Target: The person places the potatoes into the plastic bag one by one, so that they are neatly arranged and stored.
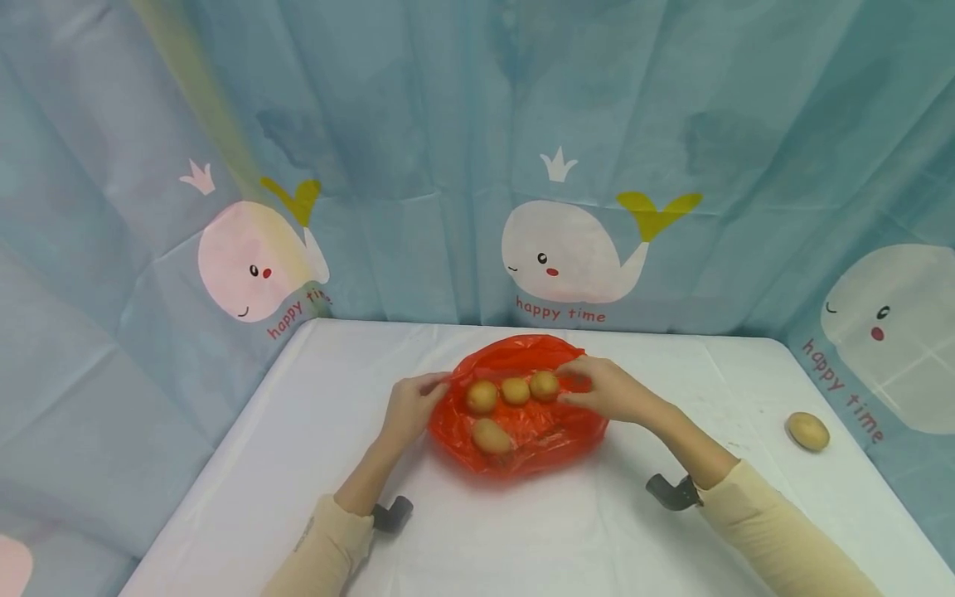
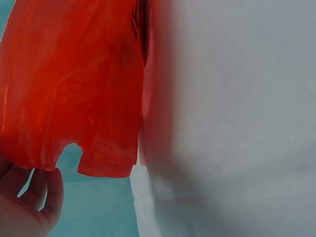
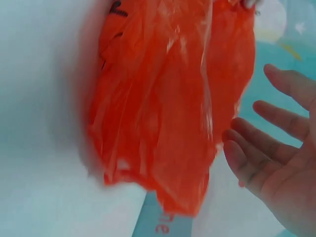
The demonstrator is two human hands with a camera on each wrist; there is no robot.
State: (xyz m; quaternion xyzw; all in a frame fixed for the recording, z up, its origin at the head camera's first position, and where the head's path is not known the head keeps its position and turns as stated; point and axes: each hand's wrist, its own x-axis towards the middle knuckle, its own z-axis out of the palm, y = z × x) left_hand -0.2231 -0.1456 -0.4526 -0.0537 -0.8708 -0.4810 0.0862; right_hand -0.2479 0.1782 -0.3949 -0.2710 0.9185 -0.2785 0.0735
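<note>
A red plastic bag (image 1: pixel 574 444) lies on the table with its mouth spread wide and several potatoes (image 1: pixel 491 436) inside. My left hand (image 1: pixel 409 408) pinches the bag's left rim; its fingertips (image 2: pixel 54 185) show right at the bag's edge in the left wrist view. Over the right side of the mouth is my right hand (image 1: pixel 608 390), its fingers spread and holding nothing. Those fingertips reach in close to the rightmost potato (image 1: pixel 545 385) of a row at the back. In the right wrist view the extended fingers (image 3: pixel 281 121) stand beside the red plastic.
One more potato (image 1: pixel 808 431) sits alone near the right edge of the white table (image 1: pixel 522 539). A blue curtain (image 1: pixel 448 124) printed with whales hangs behind the table and along both sides.
</note>
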